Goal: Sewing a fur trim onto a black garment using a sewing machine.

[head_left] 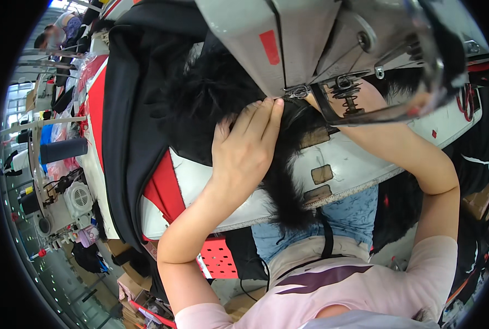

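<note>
A black garment piece with long black fur (200,93) lies on the bed of a grey sewing machine (250,41). My left hand (244,145) rests palm down on the fur, its fingers stretched toward the stitching area; its thumb is hidden. Beside those fingertips, a dark edge (294,109) of the work runs in under the machine head. My right hand (362,101) reaches behind the machine's clear guard (387,118) and spring parts, close to the needle area. Most of its fingers are covered, so its grip does not show. A fur strip (288,203) hangs over the table's near edge toward my lap.
Smooth black fabric (126,137) drapes over the left side of the white table (195,178), across a red strip (165,186). Another machine with a white motor (79,198) stands farther left. Cardboard boxes (135,282) sit low at the left. A person (60,30) is at the far upper left.
</note>
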`<state>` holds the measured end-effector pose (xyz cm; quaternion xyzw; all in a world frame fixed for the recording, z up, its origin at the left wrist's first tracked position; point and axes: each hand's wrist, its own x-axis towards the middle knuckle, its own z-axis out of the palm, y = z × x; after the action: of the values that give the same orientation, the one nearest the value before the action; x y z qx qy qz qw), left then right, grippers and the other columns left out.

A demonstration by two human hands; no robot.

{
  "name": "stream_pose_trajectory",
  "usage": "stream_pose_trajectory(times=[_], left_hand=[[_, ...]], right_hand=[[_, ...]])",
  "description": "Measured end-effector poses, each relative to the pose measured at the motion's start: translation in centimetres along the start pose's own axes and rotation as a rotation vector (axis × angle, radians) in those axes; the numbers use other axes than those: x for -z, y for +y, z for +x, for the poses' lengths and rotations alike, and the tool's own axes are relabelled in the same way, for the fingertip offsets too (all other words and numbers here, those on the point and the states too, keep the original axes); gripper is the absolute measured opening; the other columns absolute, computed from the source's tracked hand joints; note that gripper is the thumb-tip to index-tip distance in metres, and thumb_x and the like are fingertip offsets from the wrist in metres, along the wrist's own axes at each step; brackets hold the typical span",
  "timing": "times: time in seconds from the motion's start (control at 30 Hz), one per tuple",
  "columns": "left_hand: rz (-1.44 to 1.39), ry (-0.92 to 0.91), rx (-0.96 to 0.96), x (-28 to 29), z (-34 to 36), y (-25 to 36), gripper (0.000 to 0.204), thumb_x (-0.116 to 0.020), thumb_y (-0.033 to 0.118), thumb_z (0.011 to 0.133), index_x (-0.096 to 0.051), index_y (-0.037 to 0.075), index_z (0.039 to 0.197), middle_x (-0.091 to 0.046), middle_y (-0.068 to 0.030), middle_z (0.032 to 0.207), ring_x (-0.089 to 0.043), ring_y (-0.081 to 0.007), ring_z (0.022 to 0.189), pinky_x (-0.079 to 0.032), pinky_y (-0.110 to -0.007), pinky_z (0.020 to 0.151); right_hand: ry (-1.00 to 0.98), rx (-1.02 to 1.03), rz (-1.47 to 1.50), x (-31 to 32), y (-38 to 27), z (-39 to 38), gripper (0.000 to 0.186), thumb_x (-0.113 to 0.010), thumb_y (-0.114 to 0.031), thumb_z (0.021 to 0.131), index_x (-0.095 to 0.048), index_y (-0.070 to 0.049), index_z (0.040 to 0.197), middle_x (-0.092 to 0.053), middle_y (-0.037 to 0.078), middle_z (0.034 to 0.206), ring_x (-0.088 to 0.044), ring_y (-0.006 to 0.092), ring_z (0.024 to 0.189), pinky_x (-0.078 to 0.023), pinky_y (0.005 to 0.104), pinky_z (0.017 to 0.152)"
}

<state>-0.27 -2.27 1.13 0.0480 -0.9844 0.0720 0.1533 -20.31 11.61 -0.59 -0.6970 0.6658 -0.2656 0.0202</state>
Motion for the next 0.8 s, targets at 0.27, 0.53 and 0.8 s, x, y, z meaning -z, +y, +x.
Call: stream_pose_trajectory(times=[0.27,0.53,0.8], left_hand=[[-0.028,-0.010,-0.021,-0.8,0.5,-0.7,0.041,-0.062,0.013,0.078,-0.065,0.004,0.117,-0.059,-0.0025,0.107,-0.058,-0.0161,0.108,-0.042,-0.037,0.082],[0.010,-0.040,-0.047,-0.8,0.7,-0.3,0.039,-0.063,0.013,0.077,-0.067,0.004,0.116,-0.060,-0.0026,0.108,-0.059,-0.0165,0.108,-0.043,-0.042,0.086],[0.122,-0.029,-0.049,-0.5,0.6,0.3,0.037,-0.061,0.012,0.080,-0.068,0.002,0.114,-0.068,-0.0091,0.112,-0.063,-0.0196,0.109,-0.044,-0.047,0.093]], right_hand=[[0.053,0.076,-0.124,-0.9,0.0,0.3,0.009,-0.060,-0.014,0.074,-0.063,-0.007,0.081,-0.055,0.008,0.085,-0.052,0.0285,0.087,-0.043,0.0386,0.073],[-0.007,0.139,-0.286,0.0,-0.4,0.1,0.010,-0.059,-0.014,0.071,-0.060,-0.008,0.078,-0.054,0.008,0.082,-0.052,0.0277,0.089,-0.042,0.0373,0.071],[0.092,0.115,-0.205,1.1,-1.6,0.6,0.011,-0.059,-0.013,0.076,-0.062,-0.007,0.084,-0.054,0.009,0.088,-0.052,0.0285,0.087,-0.043,0.0380,0.073]])
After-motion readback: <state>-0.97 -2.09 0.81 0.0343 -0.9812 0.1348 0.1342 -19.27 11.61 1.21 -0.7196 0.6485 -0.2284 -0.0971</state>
